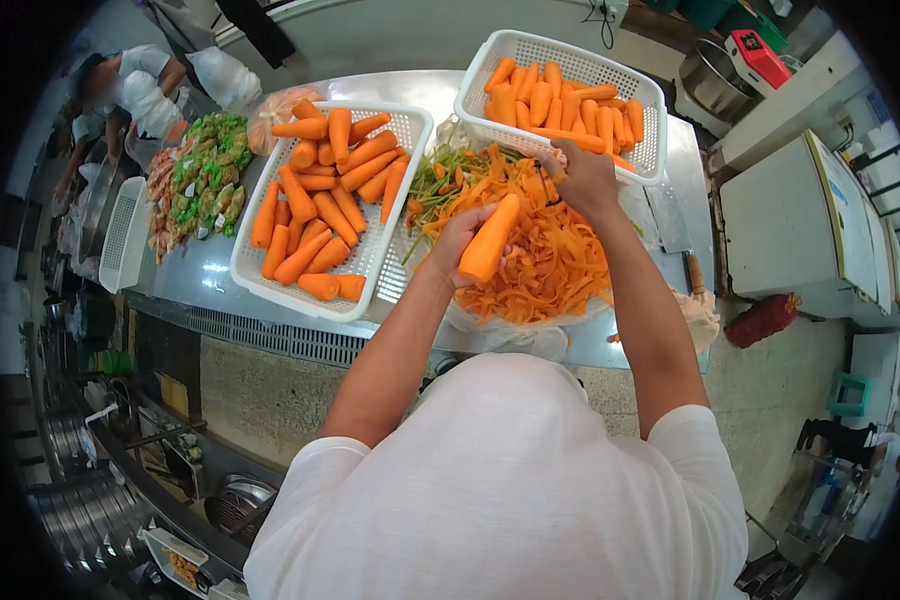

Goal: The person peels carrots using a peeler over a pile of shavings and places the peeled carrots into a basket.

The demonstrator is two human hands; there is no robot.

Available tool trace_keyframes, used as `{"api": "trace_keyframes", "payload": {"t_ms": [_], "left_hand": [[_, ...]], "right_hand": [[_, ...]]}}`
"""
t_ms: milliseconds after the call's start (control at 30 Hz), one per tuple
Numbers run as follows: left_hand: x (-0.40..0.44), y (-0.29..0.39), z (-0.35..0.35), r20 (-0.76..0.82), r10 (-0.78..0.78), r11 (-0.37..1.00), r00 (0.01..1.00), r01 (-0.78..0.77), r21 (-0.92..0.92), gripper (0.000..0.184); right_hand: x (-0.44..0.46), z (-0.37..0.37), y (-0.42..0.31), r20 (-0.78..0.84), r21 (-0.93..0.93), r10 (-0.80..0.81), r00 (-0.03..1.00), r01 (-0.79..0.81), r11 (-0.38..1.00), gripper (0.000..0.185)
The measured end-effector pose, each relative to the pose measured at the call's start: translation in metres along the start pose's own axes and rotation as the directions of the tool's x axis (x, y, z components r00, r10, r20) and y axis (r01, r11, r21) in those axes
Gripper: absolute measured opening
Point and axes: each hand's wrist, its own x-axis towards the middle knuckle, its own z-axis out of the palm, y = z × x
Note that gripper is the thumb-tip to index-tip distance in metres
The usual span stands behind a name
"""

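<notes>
My left hand (452, 243) is wrapped round a thick carrot (489, 243), which tilts over a heap of carrot peelings (560, 262). Its surface looks smooth and bright orange. Up and to the right, my right hand (587, 180) is closed on a peeler (547, 186), whose small dark end shows beside the fingers, apart from the carrot. Green stem ends (438, 190) lie at the heap's left. To the left stands a white perforated basket (370, 285) of carrots; another white basket (658, 135) with carrots is just beyond my right hand.
A cleaver (672, 222) with a wooden handle lies on the metal table (698, 190) at right. Bundles in green and clear plastic (205, 175) are piled at left. Another person (140, 85) bends over at the far left. A white chest freezer (785, 215) stands at right.
</notes>
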Motion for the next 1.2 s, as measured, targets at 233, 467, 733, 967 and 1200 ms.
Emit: {"api": "trace_keyframes", "payload": {"t_ms": [233, 467, 733, 967, 1200], "left_hand": [[0.008, 0.0, 0.014, -0.296, 0.035, 0.997, 0.955, -0.053, -0.052, 0.033], [0.004, -0.003, 0.002, -0.147, 0.084, 0.995, 0.986, -0.091, -0.043, 0.032], [0.004, -0.001, -0.009, -0.206, 0.025, 0.999, 0.978, -0.031, -0.029, 0.029], [0.009, -0.004, 0.001, -0.178, 0.073, 0.996, 0.981, -0.081, -0.039, 0.033], [0.006, -0.002, -0.013, -0.131, -0.038, 0.995, 0.991, 0.049, 0.082, 0.035]], "right_hand": [[-0.045, -0.035, -0.094, 0.162, 0.165, -0.461, 0.872, 0.437, 0.884, 0.046], [-0.003, -0.008, -0.01, 0.015, 0.112, -0.021, 1.0, 0.019, 0.994, 0.044], [-0.024, -0.008, -0.059, 0.152, 0.137, -0.251, 0.956, 0.231, 0.963, 0.045], [-0.026, -0.027, -0.058, 0.097, 0.116, -0.05, 0.994, 0.038, 0.992, 0.043], [-0.006, -0.011, -0.037, 0.175, -0.002, -0.234, 0.956, 0.238, 0.971, 0.04]]}}
